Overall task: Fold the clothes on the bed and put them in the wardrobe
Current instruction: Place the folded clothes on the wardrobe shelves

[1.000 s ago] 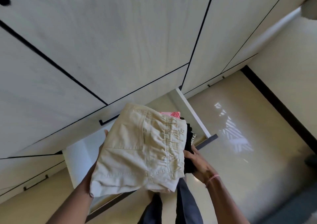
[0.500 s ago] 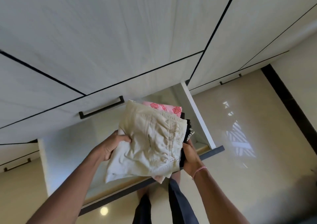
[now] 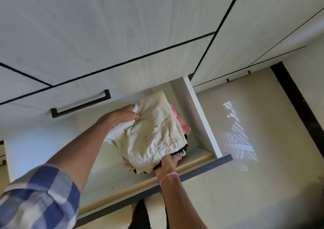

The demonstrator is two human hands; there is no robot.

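A person stands at a white wardrobe (image 3: pixel 122 36) and looks down. A big drawer (image 3: pixel 201 120) at the bottom is pulled out and open.

Both hands hold a pile of folded clothes (image 3: pixel 157 141) over the right part of the drawer, close to its white side wall. I cannot tell if the pile is lying on the drawer bottom or is just above it.

The cream shorts (image 3: pixel 154 132) are on top of the pile. Under them a pink cloth (image 3: pixel 184 126) with a pattern sticks out on the right side. Some dark clothes (image 3: pixel 181 152) peek out at the very bottom.

The left hand (image 3: pixel 122 116) is at the far left corner of the pile. Its grip is clamped on the cream shorts, and the cloth is bunched up in its fingers. The arm has a blue and white checked sleeve (image 3: pixel 40 197).

The right hand (image 3: pixel 168 164) is at the near end of the pile. Its grip is closed on the pile, with the fingers tucked under the clothes where they are hidden. A thin pink band (image 3: pixel 169 175) goes round that wrist.

A long black handle (image 3: pixel 80 104) sits on the drawer front just above the open one. The floor (image 3: pixel 271 185) is shiny and pale, with a patch of light (image 3: pixel 238 136) on it. Dark trousers (image 3: pixel 140 216) show at the bottom.
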